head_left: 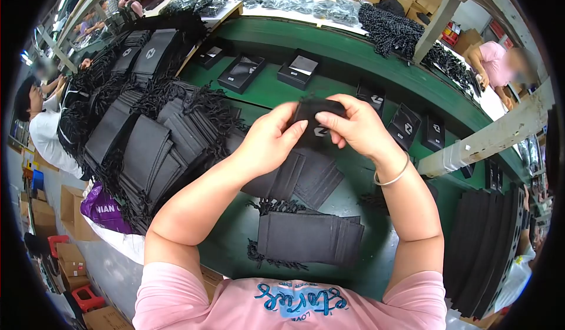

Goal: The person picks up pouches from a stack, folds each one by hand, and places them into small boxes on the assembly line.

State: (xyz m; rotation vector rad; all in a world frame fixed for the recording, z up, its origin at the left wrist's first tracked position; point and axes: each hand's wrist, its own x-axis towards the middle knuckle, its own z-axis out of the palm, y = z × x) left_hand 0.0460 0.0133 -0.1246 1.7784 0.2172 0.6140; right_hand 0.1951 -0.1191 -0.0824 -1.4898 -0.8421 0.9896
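Both of my hands are raised over the green work surface, holding one black drawstring pouch (312,109) with a pale logo. My left hand (272,135) pinches its left side between thumb and fingers. On the right side, my right hand (358,129) has its thumb pressed on the front and its fingers behind; the top edge is blurred. Below them lie a stack of flat black pouches (300,236) with cords bunched at the left end, and another fanned stack (318,180) partly behind my left forearm.
Large heaps of black pouches (147,147) with tangled cords rise on the left. Several black boxes (240,74) sit on the green conveyor (259,36) ahead. A metal post (456,158) juts in at right, near a stack of black sheets (477,242). Co-workers sit around.
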